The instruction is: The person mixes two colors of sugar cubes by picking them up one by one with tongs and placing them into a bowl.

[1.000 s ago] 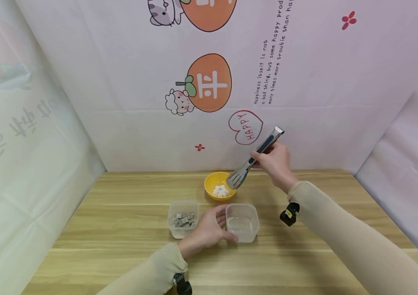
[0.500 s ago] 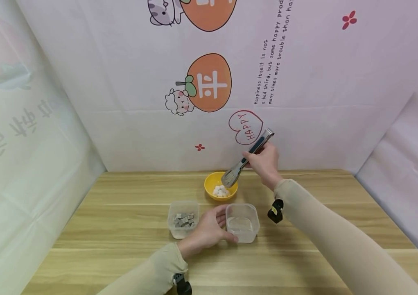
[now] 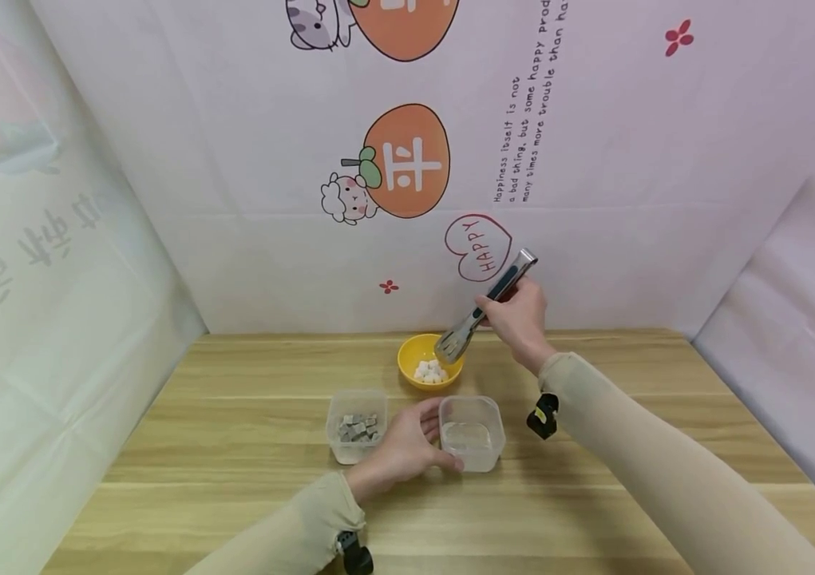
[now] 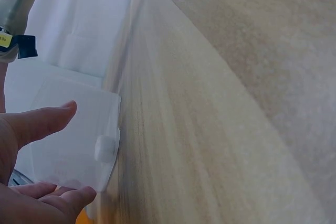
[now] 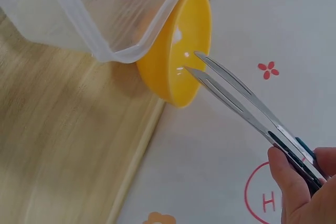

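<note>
My right hand grips metal serving tongs with dark handle inserts. Their slotted tips slant down to the right rim of a yellow bowl holding small white cubes. In the right wrist view the tips are slightly apart, with nothing between them. My left hand rests against the left side of a clear plastic container, fingers and thumb spread along it. A small whitish patch shows through its wall in the left wrist view; I cannot tell what it is.
Left of my left hand stands another clear container with grey cubes. A printed white cloth hangs behind the wooden table, and more cloth flanks both sides.
My right hand first moved left with the tongs, bringing the tips over the bowl, then shifted very slightly back right. My left hand and the containers have stayed in place.
</note>
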`<action>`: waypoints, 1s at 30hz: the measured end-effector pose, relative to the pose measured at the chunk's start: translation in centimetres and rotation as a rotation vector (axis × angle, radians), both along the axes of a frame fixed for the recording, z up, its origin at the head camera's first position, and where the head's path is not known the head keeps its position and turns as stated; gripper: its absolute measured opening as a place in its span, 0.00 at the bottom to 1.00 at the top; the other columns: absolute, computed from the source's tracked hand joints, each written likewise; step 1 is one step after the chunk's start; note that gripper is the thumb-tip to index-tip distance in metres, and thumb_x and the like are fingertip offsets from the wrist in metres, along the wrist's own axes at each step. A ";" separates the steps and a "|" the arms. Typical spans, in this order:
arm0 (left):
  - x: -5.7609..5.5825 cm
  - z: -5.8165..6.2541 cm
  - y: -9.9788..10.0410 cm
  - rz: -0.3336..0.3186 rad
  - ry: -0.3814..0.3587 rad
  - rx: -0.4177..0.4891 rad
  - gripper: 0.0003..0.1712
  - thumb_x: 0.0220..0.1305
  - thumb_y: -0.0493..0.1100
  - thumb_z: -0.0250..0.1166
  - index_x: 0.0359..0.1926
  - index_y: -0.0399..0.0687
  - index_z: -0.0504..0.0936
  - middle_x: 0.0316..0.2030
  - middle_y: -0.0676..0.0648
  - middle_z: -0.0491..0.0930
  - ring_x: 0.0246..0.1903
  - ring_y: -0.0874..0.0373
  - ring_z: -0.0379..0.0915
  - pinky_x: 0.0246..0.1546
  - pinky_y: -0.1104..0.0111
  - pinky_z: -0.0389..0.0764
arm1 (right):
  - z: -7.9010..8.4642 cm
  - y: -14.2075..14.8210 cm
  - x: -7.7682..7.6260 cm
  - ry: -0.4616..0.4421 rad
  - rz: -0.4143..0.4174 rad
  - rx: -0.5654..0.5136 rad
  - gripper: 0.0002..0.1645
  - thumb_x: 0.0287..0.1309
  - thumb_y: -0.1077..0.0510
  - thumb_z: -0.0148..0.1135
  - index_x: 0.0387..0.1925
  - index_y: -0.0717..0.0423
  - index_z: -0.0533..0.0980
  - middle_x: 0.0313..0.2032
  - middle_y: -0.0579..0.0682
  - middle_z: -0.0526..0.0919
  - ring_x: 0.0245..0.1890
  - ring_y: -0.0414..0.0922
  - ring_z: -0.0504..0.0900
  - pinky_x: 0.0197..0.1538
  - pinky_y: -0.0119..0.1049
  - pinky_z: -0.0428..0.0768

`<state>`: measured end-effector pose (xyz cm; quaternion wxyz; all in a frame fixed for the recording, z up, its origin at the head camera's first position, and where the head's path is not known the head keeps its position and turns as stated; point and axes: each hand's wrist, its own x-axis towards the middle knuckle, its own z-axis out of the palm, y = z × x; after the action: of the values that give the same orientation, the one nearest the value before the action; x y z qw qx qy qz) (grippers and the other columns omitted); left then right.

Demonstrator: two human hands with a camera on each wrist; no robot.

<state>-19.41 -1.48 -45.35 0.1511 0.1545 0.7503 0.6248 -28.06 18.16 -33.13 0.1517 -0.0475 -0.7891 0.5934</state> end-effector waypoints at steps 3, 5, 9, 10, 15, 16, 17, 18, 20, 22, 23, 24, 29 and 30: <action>0.0 -0.2 0.0 0.000 0.002 -0.001 0.59 0.39 0.25 0.83 0.75 0.32 0.66 0.73 0.35 0.69 0.71 0.40 0.68 0.72 0.57 0.70 | 0.2 0.1 0.5 0.017 0.014 -0.003 0.21 0.64 0.66 0.70 0.55 0.70 0.73 0.43 0.63 0.81 0.38 0.55 0.87 0.37 0.36 0.92; -0.1 -0.3 0.0 0.000 0.003 -0.002 0.59 0.39 0.25 0.84 0.75 0.32 0.66 0.73 0.35 0.69 0.71 0.40 0.68 0.72 0.56 0.70 | 0.3 0.3 0.9 0.028 0.022 0.004 0.21 0.63 0.66 0.71 0.54 0.70 0.74 0.42 0.63 0.81 0.38 0.55 0.86 0.36 0.35 0.92; -0.1 -0.3 -0.1 -0.006 0.006 -0.001 0.59 0.40 0.25 0.83 0.75 0.32 0.65 0.73 0.34 0.68 0.71 0.40 0.68 0.72 0.56 0.70 | 0.6 0.7 2.3 0.050 0.049 0.021 0.19 0.64 0.65 0.71 0.50 0.70 0.74 0.40 0.61 0.81 0.37 0.53 0.85 0.37 0.35 0.91; -0.1 -0.3 -0.1 -0.006 0.006 0.000 0.59 0.40 0.25 0.83 0.75 0.32 0.65 0.73 0.34 0.68 0.71 0.39 0.68 0.73 0.55 0.70 | 0.7 0.8 2.7 0.055 0.058 0.021 0.19 0.64 0.65 0.72 0.50 0.70 0.74 0.40 0.61 0.81 0.37 0.53 0.85 0.37 0.35 0.91; 0.0 -0.3 0.0 -0.004 0.011 0.003 0.60 0.39 0.25 0.83 0.76 0.32 0.65 0.73 0.34 0.68 0.71 0.39 0.68 0.73 0.55 0.70 | 1.3 1.5 5.0 0.095 0.100 0.018 0.17 0.63 0.66 0.72 0.47 0.71 0.75 0.38 0.61 0.82 0.34 0.50 0.86 0.39 0.39 0.92; 0.0 -0.3 0.0 -0.003 0.011 0.005 0.60 0.39 0.25 0.83 0.75 0.32 0.65 0.73 0.34 0.69 0.71 0.39 0.68 0.72 0.55 0.70 | 1.4 1.6 5.4 0.105 0.104 0.019 0.17 0.63 0.66 0.72 0.47 0.71 0.75 0.38 0.62 0.82 0.34 0.48 0.86 0.39 0.40 0.92; 0.0 -0.3 0.0 -0.001 0.011 0.006 0.60 0.39 0.25 0.84 0.75 0.32 0.66 0.73 0.34 0.69 0.71 0.39 0.68 0.72 0.56 0.70 | 1.4 1.8 5.9 0.112 0.110 0.022 0.17 0.63 0.66 0.72 0.47 0.70 0.75 0.38 0.62 0.82 0.34 0.47 0.86 0.40 0.40 0.92; 0.0 -0.3 0.0 0.000 0.010 0.006 0.60 0.38 0.25 0.84 0.75 0.33 0.66 0.73 0.34 0.69 0.70 0.40 0.68 0.72 0.56 0.70 | 1.5 1.9 6.3 0.120 0.117 0.026 0.17 0.63 0.66 0.72 0.48 0.71 0.75 0.39 0.62 0.82 0.34 0.46 0.86 0.40 0.41 0.92; 0.0 -0.2 0.1 0.003 0.007 0.011 0.60 0.38 0.24 0.83 0.75 0.33 0.66 0.72 0.35 0.70 0.70 0.40 0.69 0.72 0.56 0.71 | 1.5 2.3 7.1 0.133 0.131 0.029 0.17 0.64 0.66 0.72 0.48 0.71 0.75 0.40 0.63 0.83 0.34 0.45 0.86 0.40 0.41 0.92; 0.1 -0.2 0.1 0.005 0.000 0.012 0.60 0.38 0.24 0.83 0.76 0.35 0.67 0.73 0.35 0.70 0.71 0.41 0.69 0.72 0.56 0.71 | 1.4 2.6 7.9 0.144 0.145 0.031 0.17 0.64 0.66 0.72 0.48 0.72 0.75 0.42 0.64 0.84 0.35 0.44 0.86 0.40 0.41 0.92; 0.1 -0.2 0.1 0.006 -0.003 0.014 0.60 0.38 0.24 0.83 0.76 0.35 0.67 0.73 0.35 0.70 0.71 0.41 0.69 0.72 0.56 0.70 | 1.3 2.8 8.2 0.149 0.151 0.034 0.17 0.65 0.65 0.71 0.48 0.72 0.75 0.42 0.65 0.84 0.35 0.44 0.86 0.40 0.40 0.92; 0.1 -0.1 0.1 0.006 -0.005 0.014 0.60 0.38 0.24 0.83 0.76 0.35 0.67 0.73 0.35 0.69 0.71 0.41 0.68 0.72 0.56 0.70 | 1.2 3.0 8.5 0.155 0.154 0.036 0.17 0.65 0.66 0.71 0.48 0.72 0.75 0.42 0.65 0.84 0.35 0.45 0.86 0.40 0.40 0.92; 0.1 -0.1 0.1 0.005 -0.009 0.015 0.61 0.38 0.24 0.83 0.76 0.34 0.66 0.73 0.35 0.69 0.71 0.40 0.68 0.73 0.56 0.70 | 0.4 3.9 9.9 0.196 0.131 0.069 0.16 0.64 0.65 0.73 0.46 0.70 0.76 0.38 0.63 0.84 0.34 0.43 0.86 0.39 0.40 0.92; 0.1 -0.1 0.1 0.005 -0.008 0.013 0.61 0.38 0.24 0.83 0.76 0.34 0.66 0.73 0.35 0.69 0.71 0.40 0.68 0.73 0.56 0.70 | 0.2 4.0 10.2 0.206 0.123 0.075 0.15 0.64 0.65 0.73 0.46 0.70 0.76 0.37 0.62 0.84 0.33 0.42 0.86 0.38 0.39 0.92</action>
<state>-19.26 -1.40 -45.44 0.1514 0.1512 0.7462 0.6304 -17.88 22.16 -32.92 0.1969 0.0680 -0.7924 0.5733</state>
